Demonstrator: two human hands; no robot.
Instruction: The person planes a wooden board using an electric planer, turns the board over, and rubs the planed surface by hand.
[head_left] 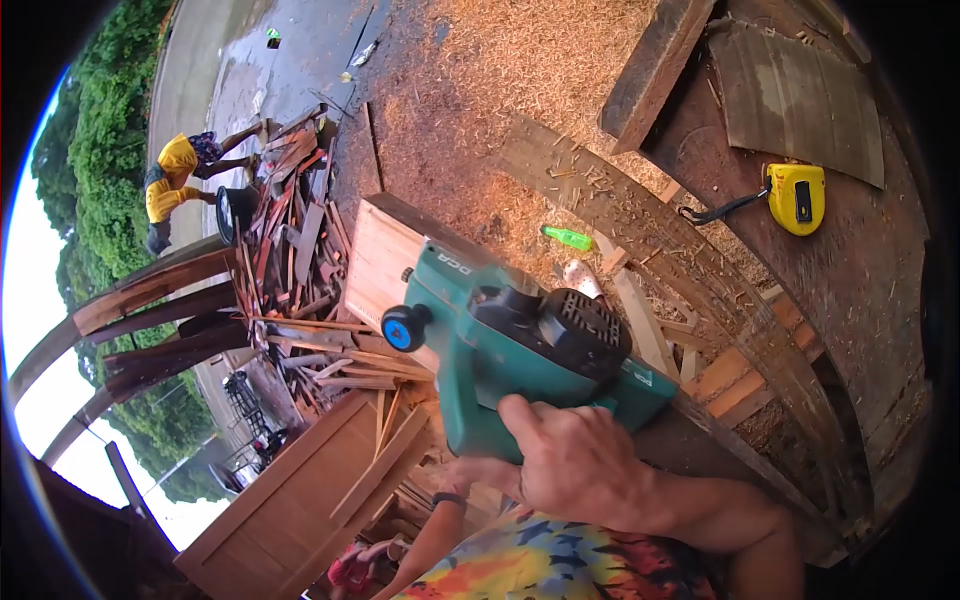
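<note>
Planer [530,375] being held close to the wearer in an open-air work yard

The green tool, marked DCA, is filling the middle of the view, slanting just in front of the wearer's multicoloured shirt [560,560]. The right hand [585,460] is curling its fingers closed against the planer's near side, probably to steady it. The left hand [485,473], wearing a dark band [449,498] at its wrist, is partly hiding behind the planer and the right hand; how far open it is, or whether it is holding anything, cannot be told. A blue-capped knob [404,328] is jutting from the planer, clear of the right hand. Past it, a pale-faced timber [380,270] is showing; whether the two are touching is unclear.

A long curved board [640,215], scattered with chips, is lying across rough wooden pieces, seemingly propped up by them. A yellow tape measure [797,200] is lying on a brown surface [820,290], perhaps to stay within reach. Shavings [520,60] are covering the ground around a green bottle [567,238]. Farther off, wet paving [260,80] is stretching near trees [100,200], and a person in yellow [175,175] is bending beside a scrap-wood heap [300,230], reaching to a black basin [236,215].
</note>
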